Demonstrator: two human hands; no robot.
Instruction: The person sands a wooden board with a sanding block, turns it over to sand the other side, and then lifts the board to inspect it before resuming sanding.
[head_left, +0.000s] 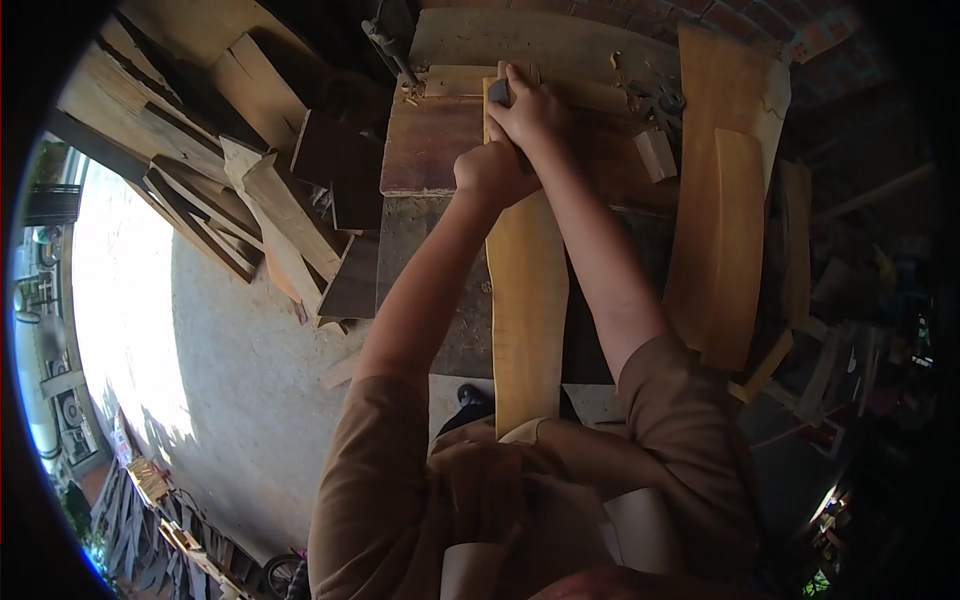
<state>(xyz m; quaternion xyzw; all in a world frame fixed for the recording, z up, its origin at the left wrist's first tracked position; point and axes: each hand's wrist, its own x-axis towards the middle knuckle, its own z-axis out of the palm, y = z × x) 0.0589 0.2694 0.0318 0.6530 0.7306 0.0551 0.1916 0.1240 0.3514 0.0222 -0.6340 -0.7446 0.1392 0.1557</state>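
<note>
Your right grip (pixel 530 114) is wrapped around a dark-ended tool (pixel 499 93) atop the long board (pixel 527 285), which runs back beneath it toward you, apparently for bracing, while your left grip (pixel 492 173) curls just behind, its hold impossible to tell.

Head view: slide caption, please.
Left hand and right hand at the far end of a board over a bench.
</note>
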